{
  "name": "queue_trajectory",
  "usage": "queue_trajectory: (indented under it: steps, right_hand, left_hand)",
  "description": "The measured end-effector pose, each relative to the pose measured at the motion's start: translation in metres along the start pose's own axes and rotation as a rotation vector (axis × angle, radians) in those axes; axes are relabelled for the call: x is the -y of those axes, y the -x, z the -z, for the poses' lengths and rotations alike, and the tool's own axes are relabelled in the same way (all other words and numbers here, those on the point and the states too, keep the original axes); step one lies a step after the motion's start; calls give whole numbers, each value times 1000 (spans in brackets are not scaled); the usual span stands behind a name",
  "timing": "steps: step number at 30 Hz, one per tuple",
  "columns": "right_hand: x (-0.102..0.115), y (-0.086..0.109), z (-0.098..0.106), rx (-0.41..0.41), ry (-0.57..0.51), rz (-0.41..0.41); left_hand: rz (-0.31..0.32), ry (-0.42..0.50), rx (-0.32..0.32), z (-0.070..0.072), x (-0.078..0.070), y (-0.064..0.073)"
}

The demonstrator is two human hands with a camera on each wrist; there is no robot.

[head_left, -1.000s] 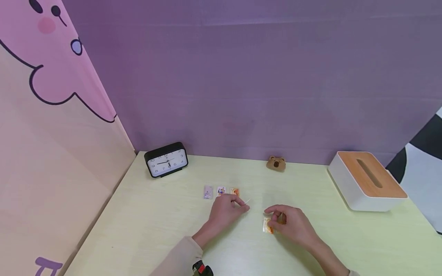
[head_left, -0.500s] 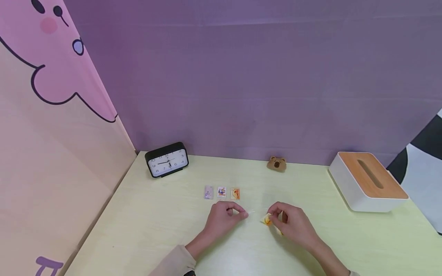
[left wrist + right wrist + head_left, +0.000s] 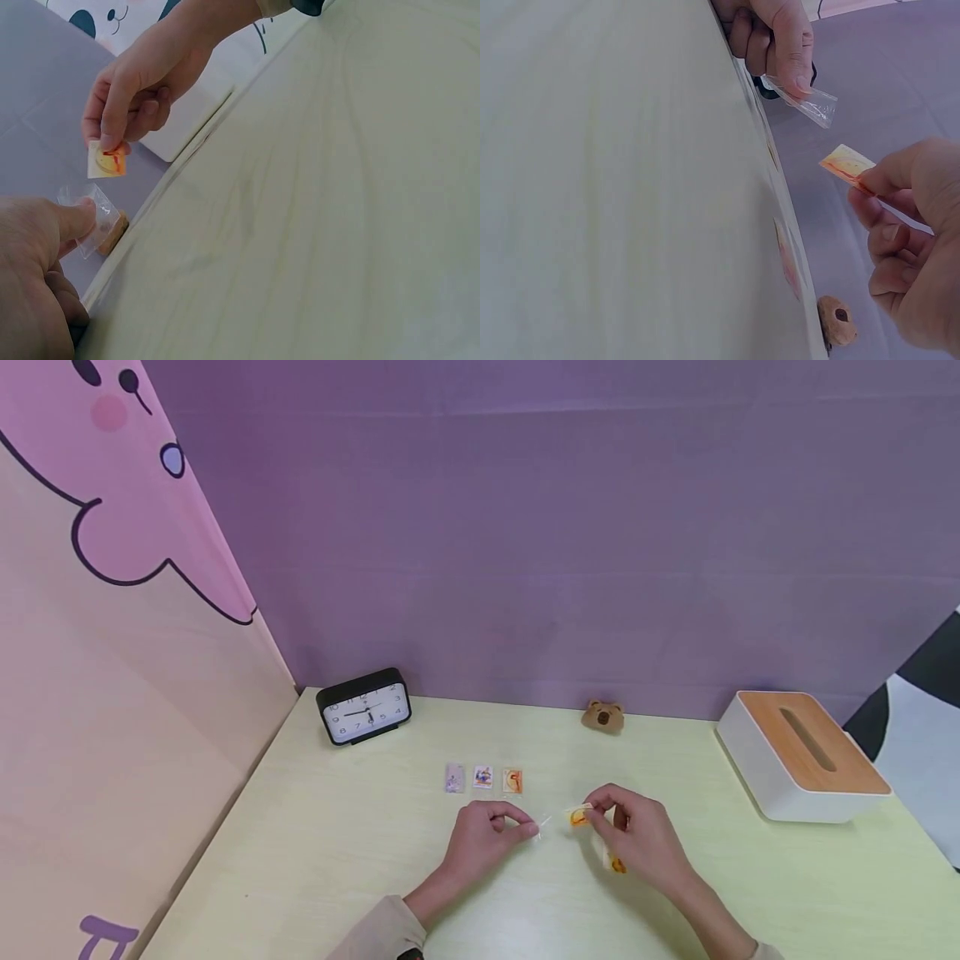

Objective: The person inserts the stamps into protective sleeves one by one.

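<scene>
The left hand (image 3: 483,835) hovered just above the pale green table (image 3: 315,860), its thumb and forefinger pinched on a small clear plastic sleeve (image 3: 543,823) that stuck out to the right of the fingertips; the left wrist view showed the sleeve (image 3: 88,217) crumpled and see-through under the thumb. Just to the right, the right hand (image 3: 637,839) held a small card (image 3: 578,816) with a yellow and orange print between thumb and forefinger, lifted off the table and pointed left toward the sleeve. The two were near each other but apart, a narrow gap showing between them in the right wrist view, where the card (image 3: 846,163) sat below the sleeve (image 3: 804,101). A second yellow and orange piece (image 3: 613,862) showed at the near side of the right hand; whether the hand held it or it lay on the table could not be told. Farther back on the table, just beyond the left hand, three small sleeved cards (image 3: 483,778) lay flat in a row, side by side. At the far left edge stood a black clock (image 3: 363,707) with a white face, at the far middle a small brown bear figure (image 3: 603,716), and at the right a white tissue box (image 3: 795,760) with a wooden lid. A purple wall (image 3: 525,527) rose behind the table.
</scene>
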State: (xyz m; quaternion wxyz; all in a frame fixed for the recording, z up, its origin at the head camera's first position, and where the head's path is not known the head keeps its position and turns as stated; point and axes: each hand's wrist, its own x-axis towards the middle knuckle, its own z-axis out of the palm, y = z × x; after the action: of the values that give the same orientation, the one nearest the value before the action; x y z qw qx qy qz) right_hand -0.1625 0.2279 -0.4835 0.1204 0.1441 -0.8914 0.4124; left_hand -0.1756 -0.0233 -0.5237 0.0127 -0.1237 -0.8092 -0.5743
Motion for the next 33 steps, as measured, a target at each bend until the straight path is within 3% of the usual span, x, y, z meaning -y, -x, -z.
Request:
queue_trajectory:
  steps: [8,20,33]
  right_hand:
    - [11,-7,-3,-24,-78,-77]
    - [17,-12,-19,-25,-154,-49]
    - [15,-13,-22,35,-140,-70]
  left_hand:
    - [4,-17,0,0,0,0]
    - [-10,-12,5,-2,5,-1]
    - [7,25,1,-1,3,1]
